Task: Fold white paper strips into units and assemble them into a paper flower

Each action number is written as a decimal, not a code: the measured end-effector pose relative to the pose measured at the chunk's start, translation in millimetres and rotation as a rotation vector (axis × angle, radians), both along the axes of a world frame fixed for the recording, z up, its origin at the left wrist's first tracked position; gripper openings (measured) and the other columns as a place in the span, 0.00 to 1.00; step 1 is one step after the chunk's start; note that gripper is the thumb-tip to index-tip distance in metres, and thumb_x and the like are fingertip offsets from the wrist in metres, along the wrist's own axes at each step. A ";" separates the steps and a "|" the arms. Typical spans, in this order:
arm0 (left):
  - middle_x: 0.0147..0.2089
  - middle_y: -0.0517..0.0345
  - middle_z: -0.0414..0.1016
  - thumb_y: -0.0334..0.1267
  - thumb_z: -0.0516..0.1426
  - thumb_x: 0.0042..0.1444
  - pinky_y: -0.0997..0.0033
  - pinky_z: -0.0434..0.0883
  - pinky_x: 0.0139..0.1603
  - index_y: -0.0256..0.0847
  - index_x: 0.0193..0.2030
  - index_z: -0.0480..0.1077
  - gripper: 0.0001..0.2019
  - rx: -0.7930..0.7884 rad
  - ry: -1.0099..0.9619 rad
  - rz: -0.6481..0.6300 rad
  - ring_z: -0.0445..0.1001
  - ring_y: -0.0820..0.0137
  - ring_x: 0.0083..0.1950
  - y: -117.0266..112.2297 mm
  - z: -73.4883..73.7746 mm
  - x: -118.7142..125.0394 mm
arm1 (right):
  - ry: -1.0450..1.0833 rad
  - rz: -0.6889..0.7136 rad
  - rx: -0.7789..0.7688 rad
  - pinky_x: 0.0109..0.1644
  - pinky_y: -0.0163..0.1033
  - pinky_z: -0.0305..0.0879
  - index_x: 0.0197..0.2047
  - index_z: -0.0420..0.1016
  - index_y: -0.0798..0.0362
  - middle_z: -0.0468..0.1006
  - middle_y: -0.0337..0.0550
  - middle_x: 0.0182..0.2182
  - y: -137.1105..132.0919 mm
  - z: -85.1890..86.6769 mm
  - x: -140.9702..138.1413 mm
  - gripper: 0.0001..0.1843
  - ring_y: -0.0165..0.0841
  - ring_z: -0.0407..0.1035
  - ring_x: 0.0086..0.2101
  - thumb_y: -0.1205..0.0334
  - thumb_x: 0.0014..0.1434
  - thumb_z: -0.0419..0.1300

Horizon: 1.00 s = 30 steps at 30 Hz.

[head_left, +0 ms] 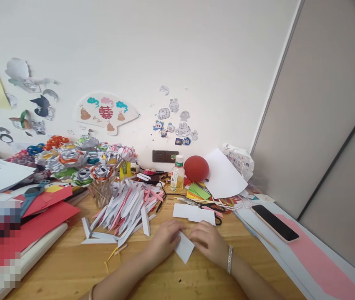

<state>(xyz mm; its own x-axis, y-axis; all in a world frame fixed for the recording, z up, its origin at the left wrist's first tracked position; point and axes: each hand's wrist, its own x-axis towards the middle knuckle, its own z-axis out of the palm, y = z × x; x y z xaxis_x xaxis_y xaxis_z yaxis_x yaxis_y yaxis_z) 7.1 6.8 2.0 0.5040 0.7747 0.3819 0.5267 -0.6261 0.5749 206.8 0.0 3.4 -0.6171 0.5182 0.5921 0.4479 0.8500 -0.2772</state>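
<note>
Both my hands rest on the wooden desk [71, 271] near its front edge, pressed on one small white paper piece [184, 247]. My left hand [164, 241] has its fingers curled over the paper's left side. My right hand [209, 241], with a bracelet on the wrist, pinches the paper's right side. A pile of folded white and pink paper strips [127, 208] lies just left of and behind my hands. White paper sheets [194, 213] lie right behind my fingers.
Paper roses in a holder [100, 173] stand at the back left, beside red paper sheets [49, 216]. A small bottle [177, 173], a red balloon [196, 168], scissors [208, 207] and coloured paper sit behind. A phone [275, 223] lies at right on a pink strip.
</note>
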 end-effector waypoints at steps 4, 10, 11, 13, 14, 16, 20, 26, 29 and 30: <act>0.46 0.56 0.70 0.23 0.51 0.47 0.66 0.63 0.51 0.44 0.46 0.67 0.20 0.117 0.120 -0.028 0.66 0.68 0.48 -1.7 -4.7 1.4 | -0.085 0.038 -0.025 0.38 0.39 0.60 0.32 0.72 0.51 0.73 0.41 0.29 -3.0 -3.3 -3.3 0.10 0.33 0.64 0.34 0.72 0.54 0.52; 0.46 0.52 0.68 0.39 0.59 0.49 0.59 0.62 0.50 0.44 0.46 0.66 0.16 0.251 0.213 -0.069 0.64 0.61 0.49 1.3 11.2 -11.4 | -0.178 -0.007 -0.032 0.38 0.39 0.59 0.29 0.72 0.51 0.72 0.40 0.29 -3.4 -1.7 -1.9 0.05 0.33 0.63 0.33 0.69 0.52 0.56; 0.46 0.53 0.69 0.44 0.60 0.48 0.60 0.61 0.49 0.45 0.44 0.67 0.17 0.251 0.264 -0.158 0.64 0.61 0.48 1.5 16.0 -14.7 | -0.200 -0.031 -0.029 0.38 0.39 0.58 0.28 0.72 0.50 0.72 0.39 0.29 -3.3 -1.1 -1.2 0.06 0.33 0.62 0.33 0.69 0.53 0.56; 0.44 0.53 0.70 0.50 0.60 0.45 0.62 0.61 0.48 0.45 0.42 0.68 0.19 0.250 0.319 -0.255 0.64 0.61 0.47 1.4 24.0 -20.1 | -0.236 -0.074 -0.019 0.38 0.39 0.58 0.28 0.72 0.50 0.72 0.39 0.29 -3.2 -0.4 -0.1 0.07 0.33 0.62 0.33 0.68 0.54 0.55; 0.43 0.54 0.71 0.51 0.60 0.44 0.63 0.61 0.47 0.45 0.41 0.69 0.18 0.240 0.338 -0.291 0.65 0.61 0.46 1.3 26.5 -21.9 | -0.250 -0.086 -0.012 0.38 0.39 0.57 0.28 0.72 0.50 0.72 0.39 0.28 -3.1 -0.3 0.3 0.07 0.33 0.62 0.33 0.68 0.54 0.55; 0.40 0.55 0.72 0.51 0.58 0.47 0.66 0.61 0.44 0.45 0.39 0.70 0.15 0.207 0.351 -0.347 0.66 0.63 0.44 1.3 27.8 -23.9 | -0.273 -0.095 0.002 0.38 0.39 0.57 0.29 0.72 0.50 0.72 0.39 0.29 -3.0 -0.3 0.6 0.06 0.33 0.62 0.33 0.68 0.54 0.56; 0.37 0.55 0.73 0.47 0.50 0.57 0.70 0.62 0.42 0.44 0.37 0.71 0.12 0.163 0.327 -0.369 0.69 0.66 0.40 4.3 19.4 -23.9 | -0.280 -0.098 -0.031 0.39 0.39 0.56 0.29 0.73 0.50 0.72 0.39 0.31 -3.4 1.3 0.3 0.05 0.33 0.62 0.34 0.68 0.54 0.58; 0.34 0.55 0.73 0.46 0.44 0.60 0.72 0.62 0.37 0.41 0.32 0.71 0.18 0.188 0.316 -0.266 0.69 0.68 0.37 7.1 7.8 -16.9 | -0.158 -0.104 -0.191 0.42 0.39 0.57 0.29 0.72 0.50 0.71 0.38 0.33 -2.7 -0.8 -1.6 0.02 0.33 0.62 0.37 0.67 0.52 0.60; 0.32 0.55 0.72 0.48 0.44 0.60 0.72 0.61 0.36 0.40 0.31 0.71 0.19 0.217 0.325 -0.194 0.68 0.68 0.36 8.4 2.8 -11.9 | -0.094 -0.148 -0.277 0.42 0.39 0.58 0.29 0.71 0.51 0.70 0.39 0.34 -0.6 -7.1 -3.2 0.03 0.34 0.62 0.38 0.65 0.50 0.62; 0.31 0.55 0.72 0.50 0.45 0.59 0.72 0.61 0.35 0.40 0.31 0.70 0.19 0.216 0.324 -0.185 0.68 0.68 0.35 9.6 1.5 -11.4 | -0.079 -0.165 -0.298 0.42 0.39 0.58 0.29 0.71 0.52 0.70 0.39 0.35 0.2 -9.1 -3.7 0.03 0.34 0.62 0.39 0.65 0.50 0.63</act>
